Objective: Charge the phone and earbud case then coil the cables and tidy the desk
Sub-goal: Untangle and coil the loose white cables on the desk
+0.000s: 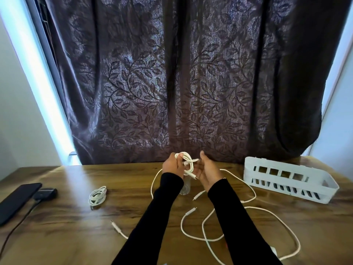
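Head view: left hand (pixel 171 163) around coiled cable (pixel 186 163)

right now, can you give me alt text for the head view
The left hand grips a coiled white cable above a wooden desk, the open right hand beside it. Loose white cables, another coil, a phone and a white basket lie around.

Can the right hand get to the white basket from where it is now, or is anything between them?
Probably yes. The white basket stands on the desk to the right of the right hand, with only loose white cable lying flat between them. The hand is by the coiled cable that the left hand grips.
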